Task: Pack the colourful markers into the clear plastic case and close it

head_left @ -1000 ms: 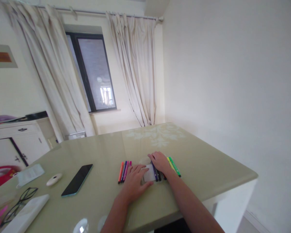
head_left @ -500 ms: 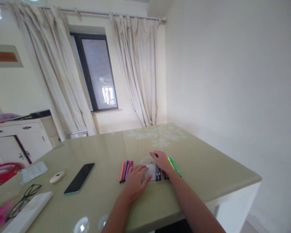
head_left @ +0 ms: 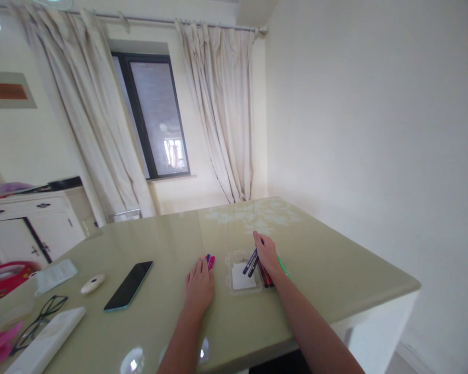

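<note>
My left hand (head_left: 198, 286) lies over a small bunch of felt-tip pens (head_left: 210, 261), fingers stretched forward and flat. Only the pink and blue tips show past its fingers. My right hand (head_left: 267, 254) is closed on two dark felt-tip pens (head_left: 250, 263), held tilted above a clear plastic case (head_left: 229, 280). A white card (head_left: 242, 279) lies in the case. Under my right hand and wrist, red and dark pens (head_left: 265, 277) are partly hidden, with a green pen (head_left: 283, 266) at their right.
A black phone (head_left: 128, 285) lies left of my hands. Farther left are a white oval object (head_left: 92, 284), glasses (head_left: 39, 322), a long white box (head_left: 47, 340) and a pale blue mask (head_left: 56, 276). The table's right edge runs near the wall (head_left: 374, 156).
My left hand has moved left off the case onto the pens, which are now bunched. My right hand has lifted two dark pens and tilted them over the case.
</note>
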`<action>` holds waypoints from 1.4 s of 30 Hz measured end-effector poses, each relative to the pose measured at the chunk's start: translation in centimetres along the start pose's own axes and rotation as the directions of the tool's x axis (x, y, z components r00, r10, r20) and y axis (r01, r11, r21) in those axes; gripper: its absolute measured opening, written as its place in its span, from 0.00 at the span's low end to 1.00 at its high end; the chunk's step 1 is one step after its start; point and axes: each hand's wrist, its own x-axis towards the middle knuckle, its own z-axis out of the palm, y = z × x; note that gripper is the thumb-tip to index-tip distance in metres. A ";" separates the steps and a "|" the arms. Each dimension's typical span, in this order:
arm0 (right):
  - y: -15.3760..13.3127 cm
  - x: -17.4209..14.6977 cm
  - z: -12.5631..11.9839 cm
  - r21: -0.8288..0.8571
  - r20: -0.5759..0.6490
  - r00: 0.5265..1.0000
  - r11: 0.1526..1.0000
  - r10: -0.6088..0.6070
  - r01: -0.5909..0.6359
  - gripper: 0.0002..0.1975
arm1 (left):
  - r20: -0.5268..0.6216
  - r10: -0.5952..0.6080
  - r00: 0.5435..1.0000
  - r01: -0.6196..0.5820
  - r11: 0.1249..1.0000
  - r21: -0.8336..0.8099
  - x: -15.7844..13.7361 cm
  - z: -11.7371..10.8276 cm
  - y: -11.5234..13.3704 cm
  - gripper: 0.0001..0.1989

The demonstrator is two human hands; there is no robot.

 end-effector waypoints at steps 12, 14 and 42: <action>-3.5 -3.1 2.7 0.158 0.265 0.963 0.987 -0.051 0.008 0.26 | -0.317 0.431 0.845 -0.479 0.873 -0.089 -0.9 -2.5 3.8 0.22; -3.9 -3.6 3.3 0.240 0.324 0.944 0.971 -0.066 -0.015 0.25 | -0.297 0.433 0.851 -0.467 0.883 -0.052 -0.8 -2.1 4.1 0.20; 0.2 -0.9 -1.0 -0.698 0.265 0.952 0.711 0.152 0.081 0.23 | -0.033 0.589 0.807 -0.570 0.765 -0.300 -2.0 -3.2 3.9 0.25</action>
